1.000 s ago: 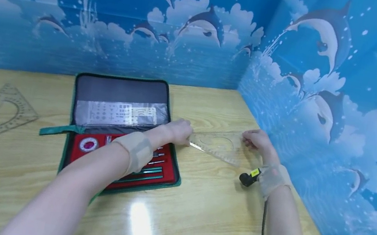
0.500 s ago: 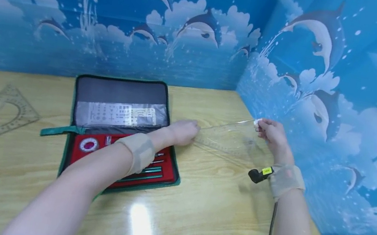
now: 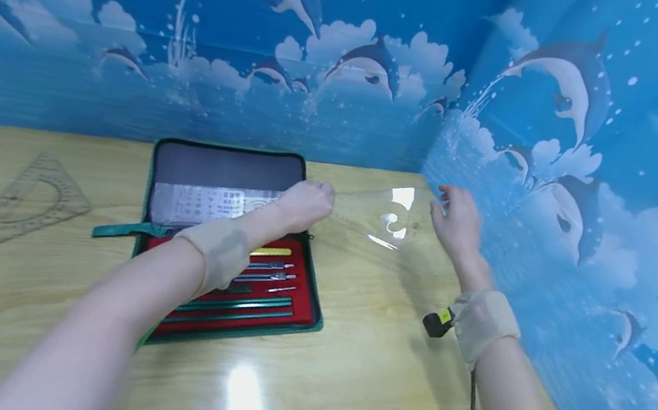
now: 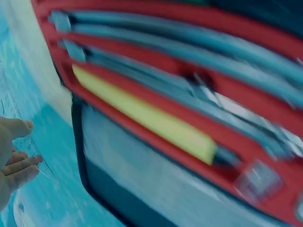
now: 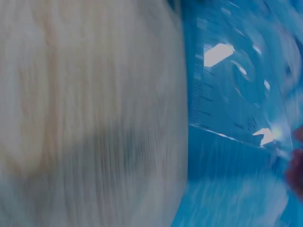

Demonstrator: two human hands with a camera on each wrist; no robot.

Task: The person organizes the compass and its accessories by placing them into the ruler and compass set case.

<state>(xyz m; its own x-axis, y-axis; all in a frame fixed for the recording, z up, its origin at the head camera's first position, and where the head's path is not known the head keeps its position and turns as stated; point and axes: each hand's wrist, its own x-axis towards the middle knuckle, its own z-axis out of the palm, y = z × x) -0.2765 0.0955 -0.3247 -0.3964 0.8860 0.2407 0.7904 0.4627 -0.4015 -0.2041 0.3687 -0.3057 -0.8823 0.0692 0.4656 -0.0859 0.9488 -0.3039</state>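
Observation:
My left hand (image 3: 308,203) pinches the left end of a clear plastic set square (image 3: 400,197), lifted above the table to the right of the case. In the left wrist view, the thumb and fingers (image 4: 21,172) lie around its printed edge. Glare whitens parts of the sheet. My right hand (image 3: 456,219) is beside the set square's right edge, thumb and fingers spread apart. In the right wrist view, only blurred fingertips show near a corner of the set square (image 5: 222,99). Beneath the left forearm lies the open drawing-instrument case (image 3: 302,302), partly covered by the arm.
A second clear set square (image 3: 35,206) lies flat at the left of the wooden table (image 3: 364,385). The case's red lining holds compasses (image 3: 268,276) and a yellow-handled tool (image 3: 271,252). A dolphin-print backdrop (image 3: 343,120) borders the back and right. Cables hang near the right corner.
The set square has risen off the table, its right side first, and tilted. My left hand has lifted with it. My right hand has risen and its fingers have parted from the edge.

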